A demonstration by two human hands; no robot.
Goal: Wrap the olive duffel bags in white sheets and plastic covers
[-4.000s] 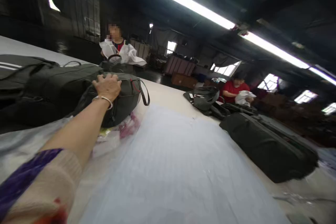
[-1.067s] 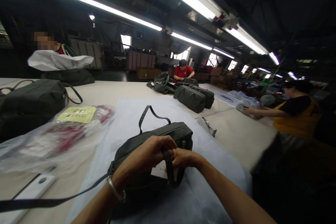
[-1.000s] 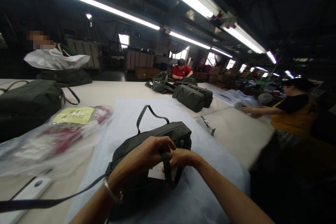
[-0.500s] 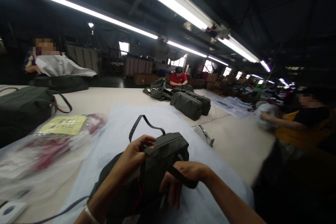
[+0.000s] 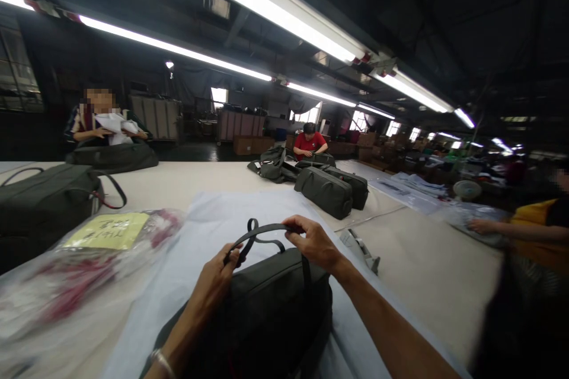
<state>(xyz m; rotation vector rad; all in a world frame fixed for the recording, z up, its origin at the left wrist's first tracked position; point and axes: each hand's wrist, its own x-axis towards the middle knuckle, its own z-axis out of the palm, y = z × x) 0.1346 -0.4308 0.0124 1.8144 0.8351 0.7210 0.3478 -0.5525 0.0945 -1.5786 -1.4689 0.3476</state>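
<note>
A dark green duffel bag [image 5: 271,308] stands before me on a pale blue sheet [image 5: 213,210]. My left hand [image 5: 224,266] pinches its near carry strap [image 5: 267,228] at the left side. My right hand [image 5: 313,241] grips the same strap higher up at the right, so the strap arches above the bag's top. Behind it the far strap [image 5: 273,243] loops up loosely, partly hidden. The bag's lower front is dark, and my forearms cover its sides.
To the left lie another green bag [image 5: 48,201] and a clear plastic bag [image 5: 89,272] with red cords and a yellow label. Several green bags [image 5: 324,189] stand farther back, near a person in red [image 5: 310,143]. Other people work at the left and right table edges.
Both hands have risen from the bag's front and top, lifting the near strap into an arch. My view has shifted slightly. The person at left has gathered the white material closer.
</note>
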